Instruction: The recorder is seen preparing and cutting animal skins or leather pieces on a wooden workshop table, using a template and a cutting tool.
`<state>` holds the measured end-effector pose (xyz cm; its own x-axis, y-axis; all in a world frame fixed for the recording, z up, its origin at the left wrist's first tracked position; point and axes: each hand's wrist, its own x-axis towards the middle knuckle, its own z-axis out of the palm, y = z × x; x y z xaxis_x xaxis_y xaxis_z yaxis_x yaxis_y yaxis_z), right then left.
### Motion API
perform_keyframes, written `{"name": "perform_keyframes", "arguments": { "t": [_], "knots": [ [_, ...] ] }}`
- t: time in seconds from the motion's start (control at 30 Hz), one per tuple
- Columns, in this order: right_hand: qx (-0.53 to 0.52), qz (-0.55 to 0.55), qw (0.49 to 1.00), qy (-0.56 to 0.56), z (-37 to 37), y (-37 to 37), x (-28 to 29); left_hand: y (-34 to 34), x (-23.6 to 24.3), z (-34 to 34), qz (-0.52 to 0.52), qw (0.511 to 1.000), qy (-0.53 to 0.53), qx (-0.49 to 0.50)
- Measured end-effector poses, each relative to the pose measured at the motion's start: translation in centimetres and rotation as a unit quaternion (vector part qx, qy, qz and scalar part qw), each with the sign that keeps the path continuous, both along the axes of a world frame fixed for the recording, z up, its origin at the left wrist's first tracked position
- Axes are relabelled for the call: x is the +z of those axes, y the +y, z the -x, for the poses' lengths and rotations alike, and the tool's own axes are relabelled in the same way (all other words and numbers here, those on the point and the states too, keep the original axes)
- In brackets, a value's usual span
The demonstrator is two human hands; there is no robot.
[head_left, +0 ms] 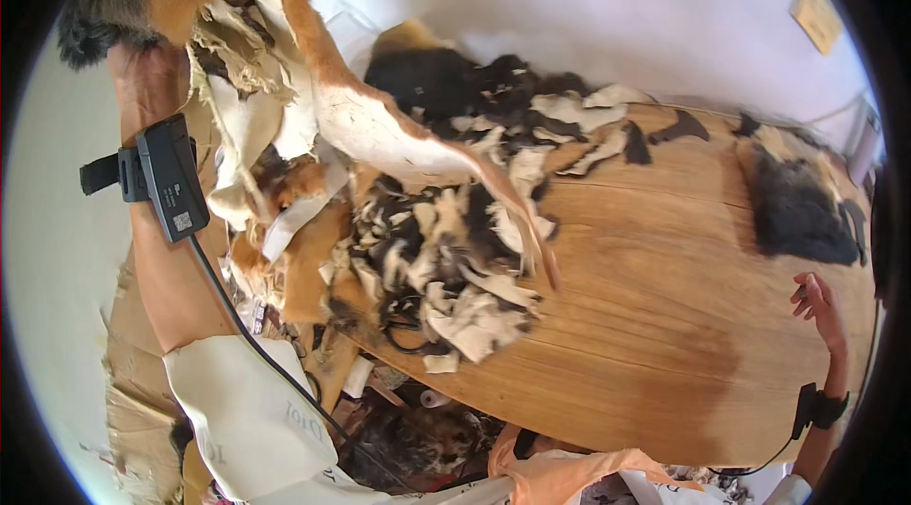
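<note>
At the upper left my left hand is raised and holds up a fur pelt, orange-brown and black on the hair side and pale on the skin side. Fur covers most of its fingers. From there the pelt's long strip hangs down across the table toward the middle. Low over the table's right side, my right hand has loosely bent fingers that stand apart, and I see nothing held in them. Just beyond it lies a black and tan piece of fur.
Black and white fur scraps lie heaped on the left part of the wooden table. A dark curved blade-like tool rests near the wall. Brown cardboard stands at the left. An orange cloth lies at the near edge.
</note>
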<state>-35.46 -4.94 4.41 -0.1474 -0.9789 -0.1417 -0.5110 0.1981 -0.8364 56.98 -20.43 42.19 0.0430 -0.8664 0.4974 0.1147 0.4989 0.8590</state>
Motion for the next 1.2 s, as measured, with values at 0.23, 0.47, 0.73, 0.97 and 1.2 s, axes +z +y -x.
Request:
{"name": "perform_keyframes", "arguments": {
  "t": [0.23, 0.47, 0.73, 0.97, 1.2],
  "knots": [
    [-0.091, 0.016, 0.995, -0.037, 13.0, 9.2, -1.3, -6.3, -0.5, 23.3, -0.036, 0.992, -0.011, -0.119],
    [-0.122, 0.015, 0.992, 0.002, 22.4, 14.9, -4.9, -3.7, -18.4, 57.3, -0.015, 0.990, 0.033, -0.134],
    [-0.140, -0.005, 0.990, -0.020, 21.7, 15.2, -0.9, 3.4, -31.0, 74.2, -0.029, 0.968, 0.087, -0.234],
    [-0.065, 0.014, 0.998, -0.004, 18.7, 9.7, 2.5, 6.7, -33.8, 67.2, 0.162, 0.896, -0.384, -0.156],
    [-0.028, 0.080, 0.929, 0.359, 19.8, 2.1, -0.4, 9.6, -32.7, 71.2, 0.234, 0.733, -0.495, -0.405]
  ]
}}
